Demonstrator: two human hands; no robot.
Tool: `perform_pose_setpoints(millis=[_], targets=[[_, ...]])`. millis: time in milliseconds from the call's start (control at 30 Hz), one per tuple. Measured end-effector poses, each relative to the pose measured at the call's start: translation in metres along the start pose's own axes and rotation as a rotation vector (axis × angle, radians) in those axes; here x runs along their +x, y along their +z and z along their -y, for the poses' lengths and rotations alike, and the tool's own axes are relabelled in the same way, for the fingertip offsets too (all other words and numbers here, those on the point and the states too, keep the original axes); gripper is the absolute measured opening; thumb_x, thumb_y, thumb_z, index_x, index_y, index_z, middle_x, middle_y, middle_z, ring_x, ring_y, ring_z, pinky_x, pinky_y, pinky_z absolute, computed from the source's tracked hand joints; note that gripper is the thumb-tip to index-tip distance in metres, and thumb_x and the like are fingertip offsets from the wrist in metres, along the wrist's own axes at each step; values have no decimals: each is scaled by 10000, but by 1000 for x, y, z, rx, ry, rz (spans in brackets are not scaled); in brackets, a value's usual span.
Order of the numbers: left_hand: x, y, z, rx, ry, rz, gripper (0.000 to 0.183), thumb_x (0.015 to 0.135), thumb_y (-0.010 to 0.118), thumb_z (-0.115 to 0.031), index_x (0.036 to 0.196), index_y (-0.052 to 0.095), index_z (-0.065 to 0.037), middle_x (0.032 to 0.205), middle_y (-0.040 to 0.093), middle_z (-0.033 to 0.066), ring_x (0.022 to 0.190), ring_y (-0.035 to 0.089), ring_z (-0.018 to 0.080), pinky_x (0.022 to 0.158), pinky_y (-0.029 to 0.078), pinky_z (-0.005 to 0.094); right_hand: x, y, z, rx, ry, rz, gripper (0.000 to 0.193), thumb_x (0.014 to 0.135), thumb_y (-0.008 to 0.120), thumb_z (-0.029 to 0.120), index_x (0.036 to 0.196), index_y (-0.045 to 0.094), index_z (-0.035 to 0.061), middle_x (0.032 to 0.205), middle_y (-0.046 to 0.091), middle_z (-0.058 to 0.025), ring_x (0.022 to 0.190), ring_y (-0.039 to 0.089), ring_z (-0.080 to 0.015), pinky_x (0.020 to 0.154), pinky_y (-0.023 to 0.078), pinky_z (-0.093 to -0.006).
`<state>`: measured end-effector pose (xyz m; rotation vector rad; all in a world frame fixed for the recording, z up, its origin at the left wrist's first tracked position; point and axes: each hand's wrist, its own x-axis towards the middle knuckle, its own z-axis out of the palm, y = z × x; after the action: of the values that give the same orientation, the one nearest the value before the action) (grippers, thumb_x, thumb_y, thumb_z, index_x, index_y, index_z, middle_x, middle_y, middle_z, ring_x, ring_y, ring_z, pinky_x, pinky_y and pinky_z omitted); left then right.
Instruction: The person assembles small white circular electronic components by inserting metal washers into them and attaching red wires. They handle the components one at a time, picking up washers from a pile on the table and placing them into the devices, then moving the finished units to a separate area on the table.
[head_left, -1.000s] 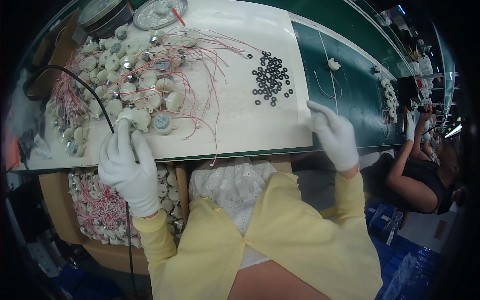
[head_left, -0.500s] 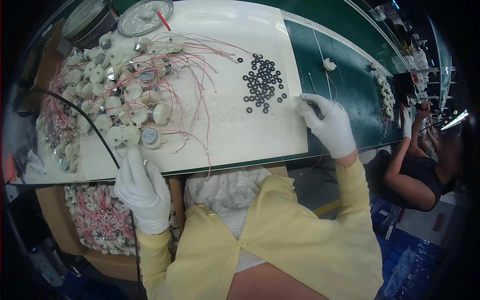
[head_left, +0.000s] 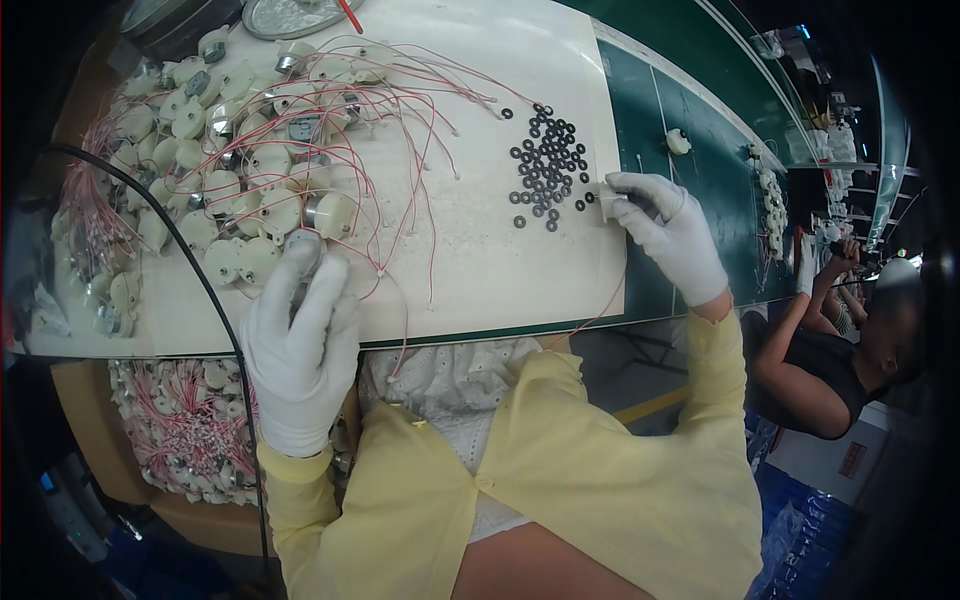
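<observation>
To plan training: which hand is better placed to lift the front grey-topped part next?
Probably left: the left hand is at the grey-topped part; the right hand is farther, beside the black rings.

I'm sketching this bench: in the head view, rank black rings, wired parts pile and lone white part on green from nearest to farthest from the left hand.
1. Wired parts pile, right at the left hand.
2. Black rings, to its right.
3. Lone white part, farther right on green surface.
</observation>
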<state>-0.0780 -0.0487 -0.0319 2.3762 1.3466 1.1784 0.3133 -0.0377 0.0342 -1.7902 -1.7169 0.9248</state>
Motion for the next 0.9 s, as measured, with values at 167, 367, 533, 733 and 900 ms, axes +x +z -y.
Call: perform_pose_setpoints(millis=[167, 367, 533, 733, 900], targets=[[11, -7, -3, -15, 84, 34, 466, 724, 775, 23, 1178, 724, -66, 1104, 685, 126, 765, 640, 318, 656, 495, 423, 7, 3, 6, -318, -290, -39, 223, 893, 764, 57, 1116, 763, 57, 917, 744, -80, 855, 750, -223, 761, 593, -319], [9, -10, -9, -88, 119, 216, 469, 709, 762, 7, 1169, 715, -75, 1049, 678, 87, 727, 605, 303, 635, 477, 428, 12, 1, 20, -817, -580, -117, 188, 843, 808, 185, 1025, 769, 162, 862, 717, -23, 722, 663, -265, 624, 488, -399], [11, -6, -13, -59, 93, 195, 611, 714, 770, -21, 1312, 662, -87, 1088, 679, 95, 710, 581, 309, 642, 479, 431, 2, -8, 33, -936, -573, -11, 195, 838, 780, 161, 1030, 753, 173, 845, 701, -14, 738, 653, -251, 663, 475, -389], [15, -4, -15, -24, 59, 252, 672, 715, 784, -57, 1367, 640, -129, 1134, 668, 74, 722, 588, 303, 648, 482, 429, -2, -11, 32, -963, -548, 78, 206, 837, 764, 161, 1042, 745, 181, 833, 688, -7, 744, 652, -244, 663, 462, -389], [14, 2, -21, 74, 13, 263, 668, 726, 803, -102, 1370, 639, -166, 1086, 640, 57, 769, 594, 294, 678, 486, 439, -5, 0, 33, -982, -558, -2, 151, 904, 740, 192, 1050, 749, 154, 777, 675, -37, 708, 652, -268, 650, 467, -399]])
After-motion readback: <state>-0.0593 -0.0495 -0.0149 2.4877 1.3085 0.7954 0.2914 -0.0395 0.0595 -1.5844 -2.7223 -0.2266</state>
